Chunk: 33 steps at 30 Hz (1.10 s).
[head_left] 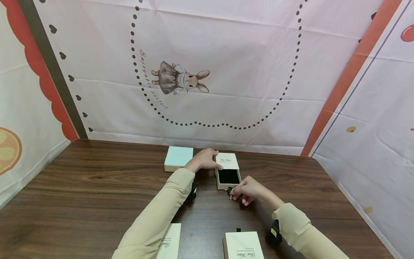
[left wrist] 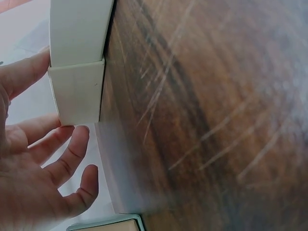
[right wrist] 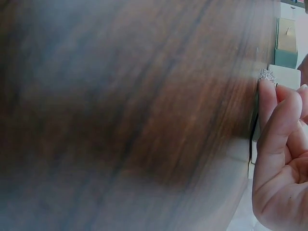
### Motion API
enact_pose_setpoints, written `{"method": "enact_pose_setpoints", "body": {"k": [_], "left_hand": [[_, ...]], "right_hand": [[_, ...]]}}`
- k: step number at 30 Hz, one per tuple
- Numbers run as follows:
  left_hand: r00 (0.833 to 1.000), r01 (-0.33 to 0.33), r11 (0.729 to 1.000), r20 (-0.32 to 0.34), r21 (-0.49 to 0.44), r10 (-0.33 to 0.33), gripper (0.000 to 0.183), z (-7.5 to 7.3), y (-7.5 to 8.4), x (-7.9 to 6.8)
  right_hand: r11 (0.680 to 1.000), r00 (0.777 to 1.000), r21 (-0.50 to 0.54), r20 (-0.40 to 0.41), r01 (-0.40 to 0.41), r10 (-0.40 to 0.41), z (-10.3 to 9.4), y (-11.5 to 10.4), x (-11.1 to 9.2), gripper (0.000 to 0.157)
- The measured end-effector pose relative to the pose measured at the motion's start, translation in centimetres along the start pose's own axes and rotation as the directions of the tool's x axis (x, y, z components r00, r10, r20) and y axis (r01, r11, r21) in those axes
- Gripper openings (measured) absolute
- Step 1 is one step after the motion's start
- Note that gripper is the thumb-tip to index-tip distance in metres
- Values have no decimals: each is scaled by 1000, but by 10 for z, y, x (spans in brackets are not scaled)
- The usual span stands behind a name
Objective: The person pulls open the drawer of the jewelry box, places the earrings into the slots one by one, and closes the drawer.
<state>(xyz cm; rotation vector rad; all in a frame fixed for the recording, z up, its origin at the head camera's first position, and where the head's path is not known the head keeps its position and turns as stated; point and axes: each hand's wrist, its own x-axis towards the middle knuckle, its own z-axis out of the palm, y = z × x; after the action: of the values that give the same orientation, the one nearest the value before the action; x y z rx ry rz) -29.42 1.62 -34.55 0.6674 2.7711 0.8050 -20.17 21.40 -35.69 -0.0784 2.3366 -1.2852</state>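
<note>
A small cream drawer box with dark lettering lies toward the back of the table, its black-lined drawer slid out toward me. My left hand grips the box sleeve from the left, thumb on its near side and fingers at the far end; in the left wrist view two fingers stay off it. At the drawer's front, my right hand pinches the black pull tab with thumb and index. A silvery openwork jewellery piece shows at those same fingertips; its exact kind is hidden.
A pale blue-topped box stands left of the drawer box. Nearer me lie two cream boxes: one partly under my left sleeve, another with a black tab. A printed cloth wall rises behind the brown table.
</note>
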Motion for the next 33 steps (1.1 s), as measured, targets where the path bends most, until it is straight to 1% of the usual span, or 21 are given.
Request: {"method": "enact_pose_setpoints", "body": {"k": [4, 8, 14, 18, 26, 33], "left_hand": [[1000, 7, 1000, 6, -11, -7, 72, -1, 0, -2], [1000, 9, 1000, 7, -27, -9, 72, -1, 0, -2], [1000, 16, 999, 4, -28, -16, 72, -1, 0, -2], [1000, 12, 1000, 2, -27, -12, 73, -2, 0, -2], [1000, 16, 999, 6, -43, -16, 73, -1, 1, -3], [1000, 23, 999, 8, -42, -22, 72, -1, 2, -3]], "right_hand": [[999, 1000, -29, 17, 20, -20, -1, 1, 0, 17], [996, 998, -84, 38, 44, -41, -1, 1, 0, 16], [984, 997, -164, 21, 70, -68, 2, -2, -2, 14], [975, 996, -199, 21, 94, -92, 4, -3, -3, 11], [963, 982, -202, 84, 180, -166, 1, -2, -5, 8], [971, 982, -161, 97, 175, -161, -5, -2, -7, 10]]}}
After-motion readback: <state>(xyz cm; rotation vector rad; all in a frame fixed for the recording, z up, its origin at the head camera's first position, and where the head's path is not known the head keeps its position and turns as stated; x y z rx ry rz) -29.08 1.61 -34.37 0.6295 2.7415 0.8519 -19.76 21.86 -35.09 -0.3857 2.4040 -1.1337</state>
